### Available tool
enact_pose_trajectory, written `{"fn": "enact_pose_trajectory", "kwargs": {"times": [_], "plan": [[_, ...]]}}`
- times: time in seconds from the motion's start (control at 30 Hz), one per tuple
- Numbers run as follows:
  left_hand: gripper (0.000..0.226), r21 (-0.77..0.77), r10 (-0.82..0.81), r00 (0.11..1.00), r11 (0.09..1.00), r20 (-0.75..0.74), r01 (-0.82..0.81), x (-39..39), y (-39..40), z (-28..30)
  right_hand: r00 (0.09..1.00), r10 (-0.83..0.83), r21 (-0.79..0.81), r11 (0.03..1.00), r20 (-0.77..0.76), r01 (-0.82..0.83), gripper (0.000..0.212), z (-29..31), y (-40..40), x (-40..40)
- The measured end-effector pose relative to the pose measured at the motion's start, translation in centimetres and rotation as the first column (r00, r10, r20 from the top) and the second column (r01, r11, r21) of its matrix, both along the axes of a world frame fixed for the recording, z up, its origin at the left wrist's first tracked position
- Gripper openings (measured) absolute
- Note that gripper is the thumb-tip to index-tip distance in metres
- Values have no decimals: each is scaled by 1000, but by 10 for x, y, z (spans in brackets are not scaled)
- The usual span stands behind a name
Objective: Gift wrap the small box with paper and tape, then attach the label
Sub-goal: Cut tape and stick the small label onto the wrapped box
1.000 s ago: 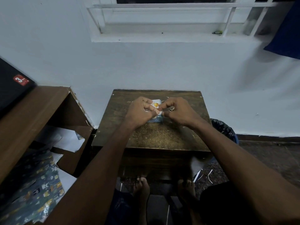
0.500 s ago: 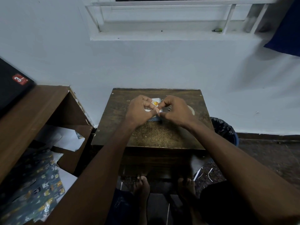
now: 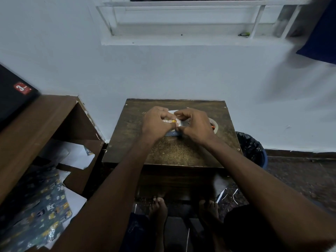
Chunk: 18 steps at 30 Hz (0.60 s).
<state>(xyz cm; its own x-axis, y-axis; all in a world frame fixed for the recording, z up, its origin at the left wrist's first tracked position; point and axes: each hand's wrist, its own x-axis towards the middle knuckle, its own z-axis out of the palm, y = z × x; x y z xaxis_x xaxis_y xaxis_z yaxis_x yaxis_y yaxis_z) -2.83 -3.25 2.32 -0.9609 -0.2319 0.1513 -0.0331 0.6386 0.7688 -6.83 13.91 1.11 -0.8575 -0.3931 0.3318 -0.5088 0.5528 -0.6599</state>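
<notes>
Your small box (image 3: 171, 121), white with an orange spot, sits toward the far middle of the wooden table (image 3: 181, 153), resting on blue wrapping paper (image 3: 171, 133). The tape roll (image 3: 214, 125) lies flat to its right.

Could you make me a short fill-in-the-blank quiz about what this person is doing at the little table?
1. Both hands, left hand and right hand, work on a small box on a ____ table.
2. The roll of tape lies just beyond the ____ hand.
3. The bin with a black liner stands on the floor to the table's ____.
4. Spare patterned wrapping paper lies on the person's ____ side.

Missing words: wooden; right; right; left
</notes>
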Motion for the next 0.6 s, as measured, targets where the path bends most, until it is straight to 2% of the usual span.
{"fn": "enact_pose_trajectory", "kwargs": {"times": [0.1,0.23,0.3,0.37,0.43,0.53,0.6], "plan": [[26,89,42,999,995,9,-42,-2,3,0,1000,1,4,1000,6,-2,49,1,0,2],[24,94,86,996,992,-7,-85,-4,9,0,998,40,53,998,39,-43,58,9,1,3],[19,26,90,995,996,-32,-89,-4,11,0,987,88,80,992,136,-100,61,20,8,-3],[14,-108,87,994,990,-66,-93,-3,13,1,959,118,11,992,259,-125,57,31,20,-9],[17,-235,27,996,971,-86,-47,-2,15,1,956,86,-7,996,280,-88,48,36,32,-13],[23,-263,-128,983,961,-130,90,-5,21,0,976,-35,172,985,217,-3,33,37,46,-20],[25,-258,-205,968,952,-147,162,-7,26,-3,974,-86,345,939,209,9,25,35,51,-23]]}}
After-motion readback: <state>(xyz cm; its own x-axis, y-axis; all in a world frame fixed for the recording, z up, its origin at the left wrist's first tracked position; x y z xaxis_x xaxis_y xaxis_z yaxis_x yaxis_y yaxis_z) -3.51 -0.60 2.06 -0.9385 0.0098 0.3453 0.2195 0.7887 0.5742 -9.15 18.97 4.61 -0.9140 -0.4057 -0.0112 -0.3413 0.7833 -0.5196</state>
